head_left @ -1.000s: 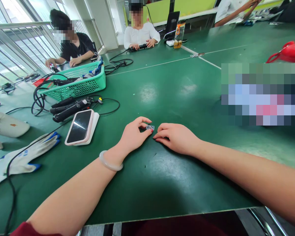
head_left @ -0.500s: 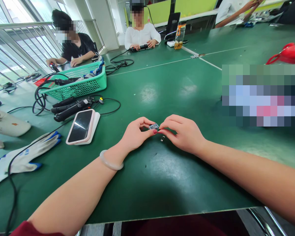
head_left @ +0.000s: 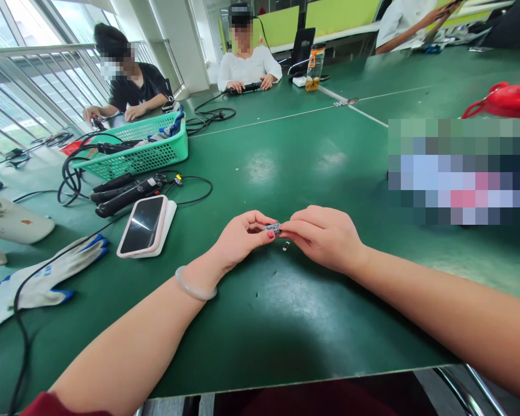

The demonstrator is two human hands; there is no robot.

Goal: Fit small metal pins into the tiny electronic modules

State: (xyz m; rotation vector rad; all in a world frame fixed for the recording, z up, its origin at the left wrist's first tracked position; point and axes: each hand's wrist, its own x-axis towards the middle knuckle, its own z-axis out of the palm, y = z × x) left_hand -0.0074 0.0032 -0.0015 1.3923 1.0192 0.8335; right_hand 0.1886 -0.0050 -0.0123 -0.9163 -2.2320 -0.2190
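Left hand [head_left: 252, 232] pinches a small patterned piece [head_left: 272, 228]; right hand [head_left: 325, 236] pinches its edge.

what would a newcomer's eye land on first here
Probably the left hand and right hand, meeting at a small patterned piece low in the middle of the view. Next, the mint-green basket at upper left and the bright red object at the far right edge.
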